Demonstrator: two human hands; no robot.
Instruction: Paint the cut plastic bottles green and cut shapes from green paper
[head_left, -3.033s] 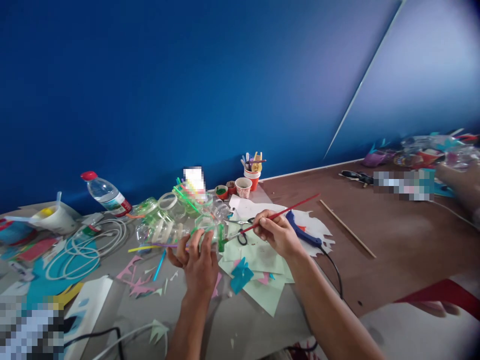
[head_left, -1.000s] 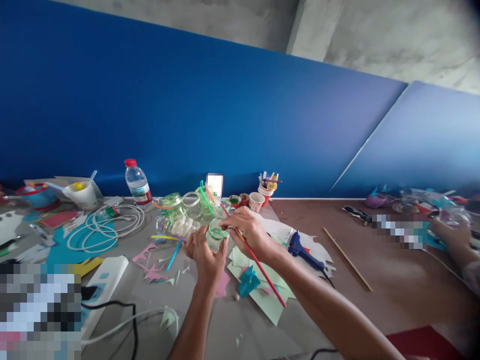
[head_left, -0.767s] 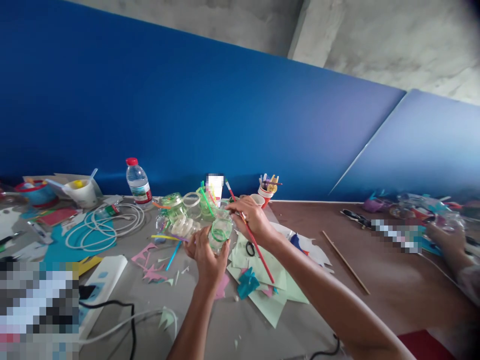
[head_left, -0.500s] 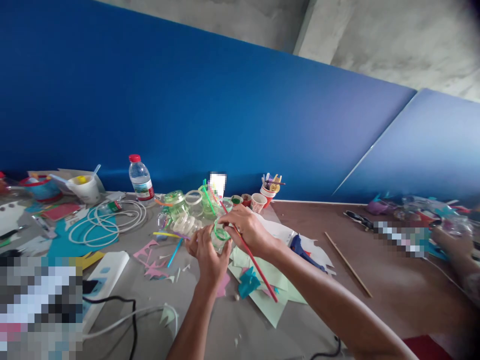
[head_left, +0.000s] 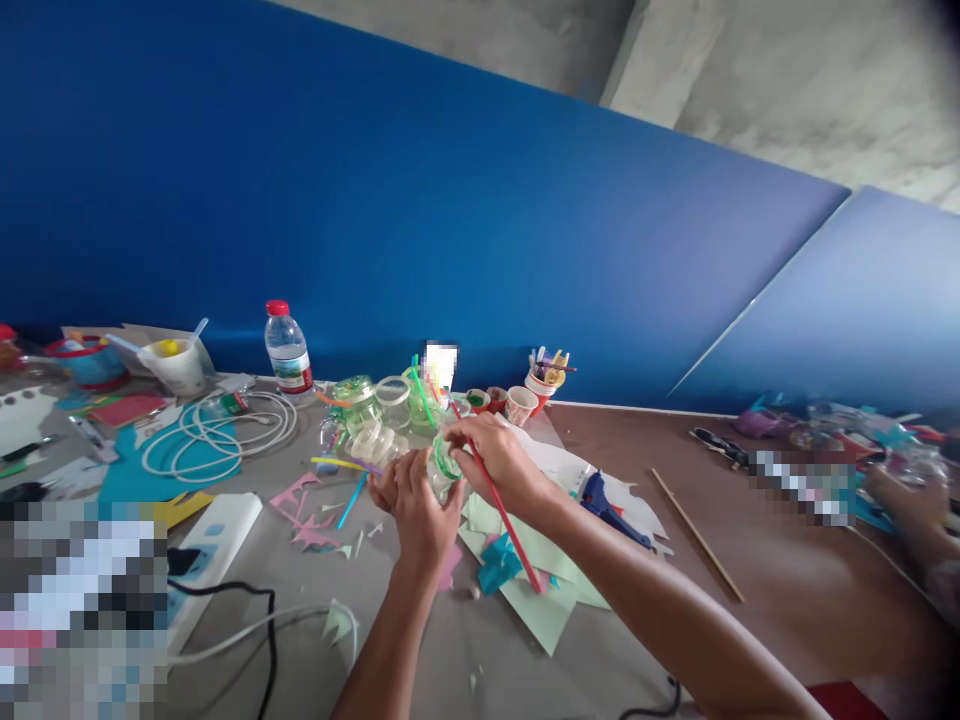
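Note:
My left hand point(head_left: 416, 510) is wrapped round a clear plastic bottle piece point(head_left: 442, 465) with a green painted rim, held just above the grey table point(head_left: 420, 630). My right hand point(head_left: 495, 455) pinches a red-handled paintbrush point(head_left: 502, 510) near its tip; the tip meets the green rim and the handle slants down to the right. Behind the hands lie more cut clear bottle sections with green stripes point(head_left: 367, 415).
Small paint cups point(head_left: 517, 403) and a cup of brushes point(head_left: 546, 375) stand at the back. A water bottle point(head_left: 287, 350), coiled white cable point(head_left: 217, 435), blue glue gun point(head_left: 604, 500), paper scraps point(head_left: 532, 590), a wooden stick point(head_left: 696, 535). Another person's hand point(head_left: 911, 510) at far right.
Three seconds ago the brush handle pointed up and right with the bottle piece lying sideways; now the handle points down-right with the tip on the rim. The view has tilted upward.

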